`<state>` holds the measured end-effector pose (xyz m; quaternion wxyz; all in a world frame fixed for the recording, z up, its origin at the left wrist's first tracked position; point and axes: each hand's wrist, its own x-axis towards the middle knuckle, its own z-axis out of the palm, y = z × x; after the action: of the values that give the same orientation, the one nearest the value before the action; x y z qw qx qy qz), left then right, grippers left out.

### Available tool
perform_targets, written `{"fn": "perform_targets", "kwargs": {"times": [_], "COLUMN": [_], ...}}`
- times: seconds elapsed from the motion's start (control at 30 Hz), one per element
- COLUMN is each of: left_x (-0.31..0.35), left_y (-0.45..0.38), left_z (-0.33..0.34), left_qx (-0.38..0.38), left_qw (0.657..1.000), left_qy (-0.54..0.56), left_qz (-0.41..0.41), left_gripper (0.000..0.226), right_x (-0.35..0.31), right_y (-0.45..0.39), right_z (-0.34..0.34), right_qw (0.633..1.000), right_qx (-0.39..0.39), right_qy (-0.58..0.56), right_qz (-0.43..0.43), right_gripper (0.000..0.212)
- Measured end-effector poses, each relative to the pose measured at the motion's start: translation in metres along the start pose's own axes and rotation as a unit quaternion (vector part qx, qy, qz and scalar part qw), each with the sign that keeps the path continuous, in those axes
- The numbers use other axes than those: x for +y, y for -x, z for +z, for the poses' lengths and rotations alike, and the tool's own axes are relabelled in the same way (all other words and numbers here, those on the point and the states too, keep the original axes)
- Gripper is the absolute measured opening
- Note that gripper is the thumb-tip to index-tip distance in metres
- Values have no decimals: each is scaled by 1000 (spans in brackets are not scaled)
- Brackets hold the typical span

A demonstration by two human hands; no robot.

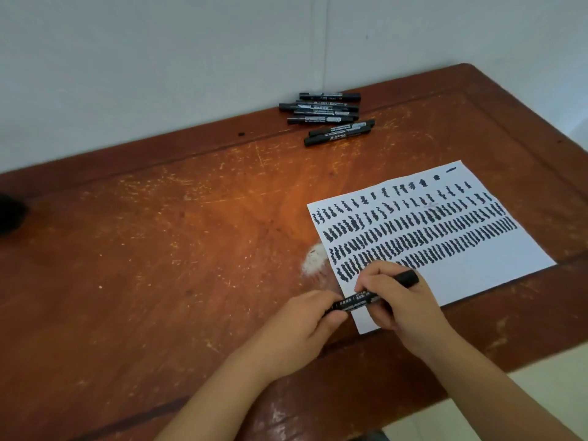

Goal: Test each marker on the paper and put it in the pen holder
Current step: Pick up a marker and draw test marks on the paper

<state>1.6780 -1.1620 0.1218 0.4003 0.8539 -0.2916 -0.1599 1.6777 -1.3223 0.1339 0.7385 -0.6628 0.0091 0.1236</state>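
We've got both hands on one black marker (370,296) with white print along its barrel, held level at about five o'clock over the near corner of the paper (477,275); our left hand (305,323) pinches one end, our right hand (397,300) wraps the barrel, the black cap end poking out. The sheet is packed with rows of black squiggles; spare markers (329,117) lie piled at twelve o'clock on the scratched wooden table (159,249)
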Motion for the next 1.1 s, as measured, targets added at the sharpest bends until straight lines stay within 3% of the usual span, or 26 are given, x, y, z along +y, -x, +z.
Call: {"fn": "perform_targets", "kwargs": {"times": [0.1, 0.2, 0.27, 0.37, 0.4, 0.53, 0.63, 0.73, 0.8, 0.87, 0.93, 1.0, 1.1], "left_x": [6, 9, 9, 13, 14, 14, 15, 19, 21, 23, 25, 23, 20], "left_y": [4, 12, 14, 9, 8, 11, 18, 18, 12, 5, 3, 4, 7], "left_z": [5, 9, 11, 14, 16, 23, 24, 21, 19, 16, 13, 11, 21], "left_qx": [-62, -134, -144, -98, -97, -165, -188, -157, -96, -36, 23, 103, 167], "left_qw": [985, 933, 921, 955, 952, 870, 853, 868, 899, 944, 974, 974, 962], "left_qy": [160, 326, 351, 274, 283, 455, 482, 462, 415, 308, 177, 83, -51], "left_qz": [-24, -70, -81, -57, -62, -97, -77, -91, -104, -114, -141, -185, -212], "left_gripper": [19, 15, 16, 16, 16, 28, 39, 39, 33, 22, 41, 62, 63], "right_x": [-8, -14, -14, -9, -8, -9, -16, -25, -29, -31, -33, -32, -25], "right_y": [6, 11, 13, 9, 8, 6, 6, 2, -2, -4, -2, 2, 9], "right_z": [-10, -16, -17, -20, -22, -24, -25, -26, -29, -37, -50, -69, -89], "right_qw": [996, 988, 988, 994, 994, 986, 978, 978, 979, 979, 983, 992, 997], "right_qx": [-67, -129, -133, -105, -101, -164, -203, -200, -193, -186, -155, -95, -43], "right_qy": [45, 80, 77, 41, 31, 21, 36, 50, 63, 83, 99, 81, 55], "right_qz": [-30, -34, -23, -5, -3, -4, -9, -17, -17, -15, -25, -30, -39], "right_gripper": [32, 28, 29, 35, 35, 25, 29, 33, 32, 24, 18, 22, 27]}}
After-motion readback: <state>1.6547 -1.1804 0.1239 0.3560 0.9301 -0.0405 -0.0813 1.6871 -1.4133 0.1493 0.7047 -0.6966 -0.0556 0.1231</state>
